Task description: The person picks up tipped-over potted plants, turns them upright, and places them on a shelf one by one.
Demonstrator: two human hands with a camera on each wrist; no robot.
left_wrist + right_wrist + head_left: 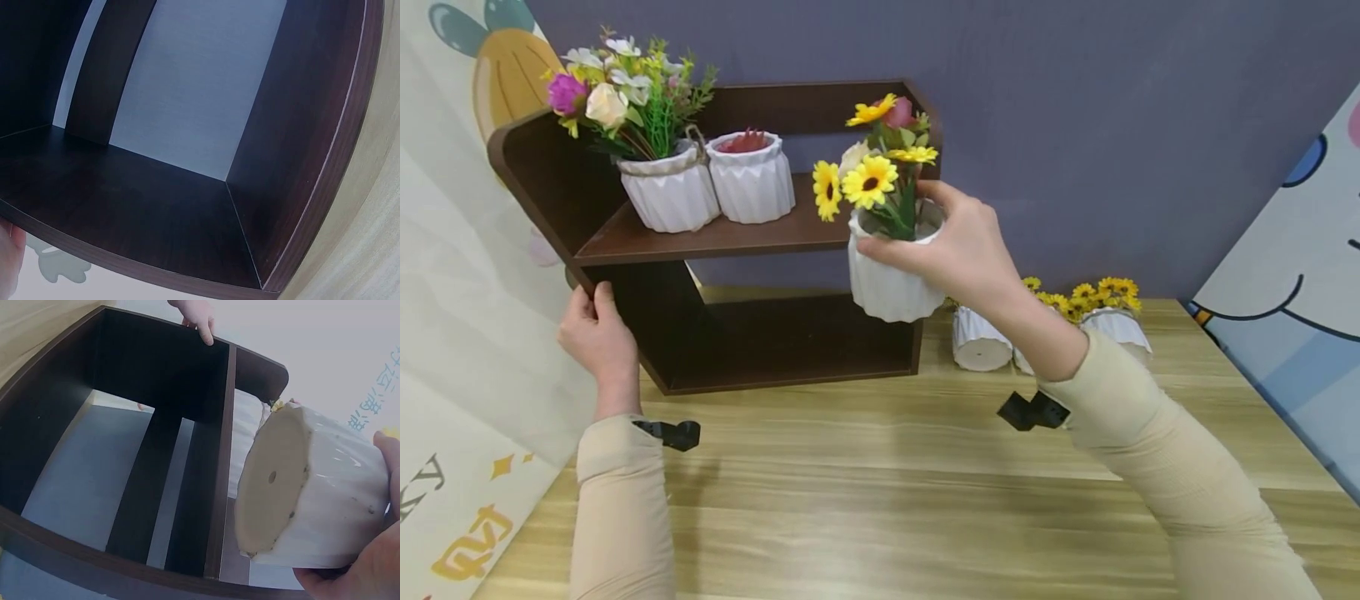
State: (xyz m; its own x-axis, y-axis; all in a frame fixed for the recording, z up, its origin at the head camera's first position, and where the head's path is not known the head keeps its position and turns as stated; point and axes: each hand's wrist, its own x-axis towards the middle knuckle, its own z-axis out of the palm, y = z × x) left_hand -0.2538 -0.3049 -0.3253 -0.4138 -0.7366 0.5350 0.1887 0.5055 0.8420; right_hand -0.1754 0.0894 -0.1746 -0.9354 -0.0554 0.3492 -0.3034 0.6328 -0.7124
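Note:
My right hand grips the rim of a white ribbed flower pot, thumb in front and fingers behind. Yellow sunflowers and a dusky pink bloom rise from it. In the head view this pot overlaps the right end of a dark brown two-tier shelf; its pale underside faces the right wrist camera. With thumb and fingers, my left hand pinches the shelf's left side panel. On the upper board stand a pot of mixed flowers and a pot with a red plant.
Several white pots with small sunflowers lie tipped on the wooden table, right of the shelf. Behind the shelf rises a grey-blue wall. A white printed panel flanks the left side.

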